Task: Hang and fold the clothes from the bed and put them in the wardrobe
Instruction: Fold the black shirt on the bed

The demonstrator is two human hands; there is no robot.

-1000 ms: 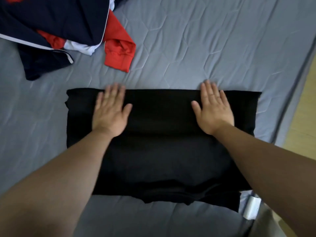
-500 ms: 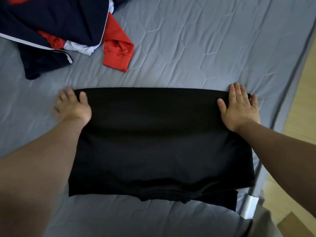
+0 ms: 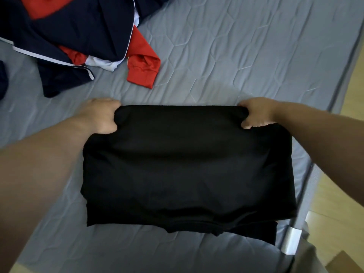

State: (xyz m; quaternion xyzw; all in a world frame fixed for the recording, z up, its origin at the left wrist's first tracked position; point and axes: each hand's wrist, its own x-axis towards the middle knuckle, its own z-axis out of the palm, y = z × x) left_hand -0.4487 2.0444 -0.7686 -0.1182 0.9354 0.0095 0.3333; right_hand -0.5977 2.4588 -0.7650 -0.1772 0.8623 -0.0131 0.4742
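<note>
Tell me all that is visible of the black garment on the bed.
The black garment is plain, soft, matte cloth, folded into a rough rectangle of several layers. It lies on the grey quilted bed. Its far edge is a straight fold; at the near edge lower layers stick out unevenly. The left hand grips its far left corner and the right hand its far right corner, bunching the cloth there. No print shows.
</note>
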